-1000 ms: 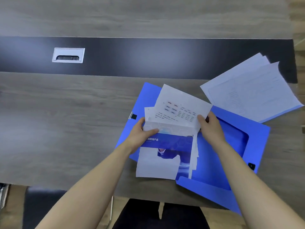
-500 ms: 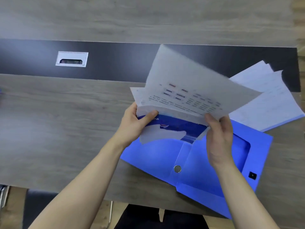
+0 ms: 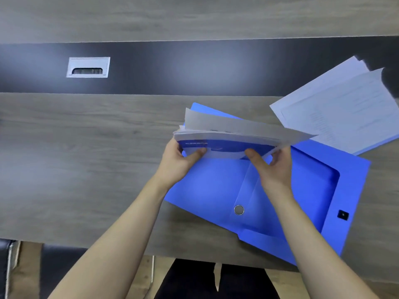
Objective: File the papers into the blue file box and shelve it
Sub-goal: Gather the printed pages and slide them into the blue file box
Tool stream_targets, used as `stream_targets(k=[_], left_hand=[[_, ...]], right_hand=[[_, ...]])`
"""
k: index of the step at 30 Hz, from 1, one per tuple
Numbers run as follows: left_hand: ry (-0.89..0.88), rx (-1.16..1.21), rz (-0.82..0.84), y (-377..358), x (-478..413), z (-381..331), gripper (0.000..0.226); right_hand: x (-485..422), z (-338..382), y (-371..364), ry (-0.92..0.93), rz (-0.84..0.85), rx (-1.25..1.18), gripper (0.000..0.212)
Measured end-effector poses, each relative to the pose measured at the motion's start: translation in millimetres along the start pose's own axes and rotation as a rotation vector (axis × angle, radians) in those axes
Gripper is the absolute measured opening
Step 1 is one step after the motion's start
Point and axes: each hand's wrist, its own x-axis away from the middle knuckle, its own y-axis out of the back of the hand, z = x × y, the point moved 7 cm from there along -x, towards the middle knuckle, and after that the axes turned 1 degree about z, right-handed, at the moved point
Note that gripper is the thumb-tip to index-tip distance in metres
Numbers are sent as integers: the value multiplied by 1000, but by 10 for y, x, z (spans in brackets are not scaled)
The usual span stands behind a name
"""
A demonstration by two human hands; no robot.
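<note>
The blue file box [image 3: 207, 190] lies open and flat on the wooden table, with a round snap button on its flap. Above it both hands hold a stack of papers [image 3: 235, 132] almost edge-on, a blue-printed sheet at the bottom. My left hand [image 3: 181, 160] pinches the stack's left near edge. My right hand [image 3: 272, 167] grips its right near edge, thumb on the underside. A second pile of white papers [image 3: 345, 108] rests fanned out on a blue cover at the right.
A dark strip [image 3: 194, 67] runs across the table with a silver cable grommet [image 3: 88, 67] at the left. The table's near edge is close to my body, with a dark chair [image 3: 6, 266] at the lower left.
The stack was lifted off the open box and tipped from facing me to nearly flat. Both hands kept their hold and shifted slightly right.
</note>
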Motion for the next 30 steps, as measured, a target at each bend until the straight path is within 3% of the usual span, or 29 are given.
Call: stream_targets(k=[5, 9, 15, 18, 19, 22, 25, 30], left_hand=[[-55, -9, -37, 44, 46, -141, 43], [-67, 29, -43, 18, 101, -159, 45], [-92, 201, -61, -54, 213, -266, 27], [-150, 206, -213, -17, 219, -416, 49], [-146, 213, -267, -10, 223, -468, 56], [-64, 256, -338, -51, 195, -499, 42], [-37, 229, -381, -92, 162, -446, 43], [-76, 222, -344, -112, 154, -390, 39]], right_hand=[[51, 325, 102, 108, -115, -149, 38], [36, 536, 143, 6, -214, -226, 66], [3, 424, 72, -48, -276, -150, 37], [17, 338, 65, -34, -280, -120, 24], [26, 333, 52, -24, -279, -114, 24], [45, 312, 14, -20, -271, -112, 30], [41, 268, -22, -57, -257, -136, 35], [37, 221, -29, -112, -270, -176, 37]])
